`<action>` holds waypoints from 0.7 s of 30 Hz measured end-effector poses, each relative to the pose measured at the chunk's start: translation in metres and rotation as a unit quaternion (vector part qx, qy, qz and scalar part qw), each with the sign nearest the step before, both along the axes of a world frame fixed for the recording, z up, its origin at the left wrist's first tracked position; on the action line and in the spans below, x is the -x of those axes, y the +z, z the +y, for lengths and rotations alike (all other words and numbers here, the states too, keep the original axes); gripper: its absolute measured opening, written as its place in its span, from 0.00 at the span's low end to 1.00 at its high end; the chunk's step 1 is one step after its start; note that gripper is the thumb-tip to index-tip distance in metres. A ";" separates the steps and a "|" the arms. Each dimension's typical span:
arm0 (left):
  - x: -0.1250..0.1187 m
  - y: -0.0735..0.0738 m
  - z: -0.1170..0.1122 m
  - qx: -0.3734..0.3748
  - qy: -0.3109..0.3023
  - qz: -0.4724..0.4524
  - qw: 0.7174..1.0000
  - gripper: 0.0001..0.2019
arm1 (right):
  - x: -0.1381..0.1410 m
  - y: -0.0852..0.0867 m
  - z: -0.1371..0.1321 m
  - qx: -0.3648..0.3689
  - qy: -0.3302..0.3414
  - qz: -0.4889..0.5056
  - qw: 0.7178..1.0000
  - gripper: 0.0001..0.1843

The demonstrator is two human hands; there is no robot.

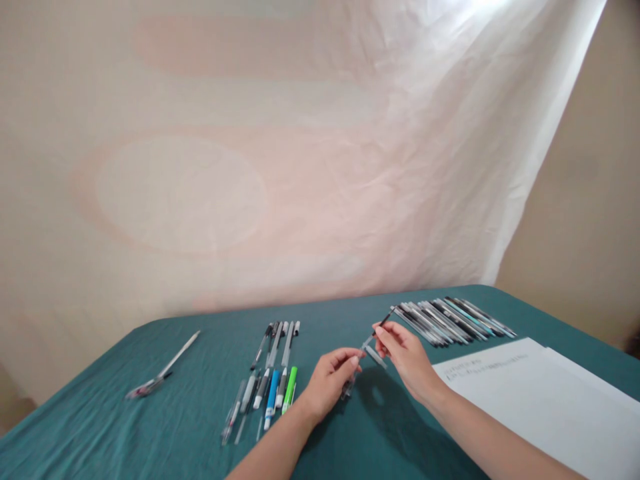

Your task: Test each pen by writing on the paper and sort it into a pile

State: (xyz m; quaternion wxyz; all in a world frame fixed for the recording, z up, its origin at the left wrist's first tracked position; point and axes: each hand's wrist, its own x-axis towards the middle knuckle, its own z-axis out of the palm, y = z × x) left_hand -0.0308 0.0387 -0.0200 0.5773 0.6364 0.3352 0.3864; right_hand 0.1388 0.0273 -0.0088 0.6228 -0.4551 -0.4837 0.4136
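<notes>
A slim pen [384, 319], dark at its upper end and pale or see-through lower down, slants between my two hands. Thumb and fingers of my right hand [399, 345] pinch it near the dark part. My left hand [334, 377] is closed around its lower, clear part; a clear and dark end [347, 389] shows beneath those fingers. Whether this is one piece or a refill partly inside a barrel, I cannot tell. On the cloth just behind and between the hands lies a greyish clear pen part [375, 356].
A green cloth [200, 427] covers the table. Left of my hands lie several capped pens [281, 343], a blue marker [271, 399] and a green highlighter [290, 390]. Farther left is a white pen-like stick [180, 353]. Right: a row of pens [450, 321] and white paper sheets [545, 407].
</notes>
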 end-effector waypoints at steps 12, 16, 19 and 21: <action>0.001 0.003 0.000 0.005 -0.029 -0.013 0.999 0.21 | 0.005 -0.003 -0.006 0.009 0.062 -0.091 0.994 0.15; 0.001 0.004 -0.001 0.011 -0.034 -0.022 0.999 0.21 | 0.006 -0.008 -0.007 0.006 0.091 -0.127 0.988 0.17; 0.002 0.005 0.000 0.017 -0.018 -0.030 0.999 0.21 | 0.002 -0.011 -0.006 -0.008 0.065 -0.156 0.986 0.20; 0.002 0.004 0.001 0.023 0.001 -0.037 0.999 0.21 | -0.002 -0.014 -0.004 -0.039 0.020 -0.223 0.974 0.20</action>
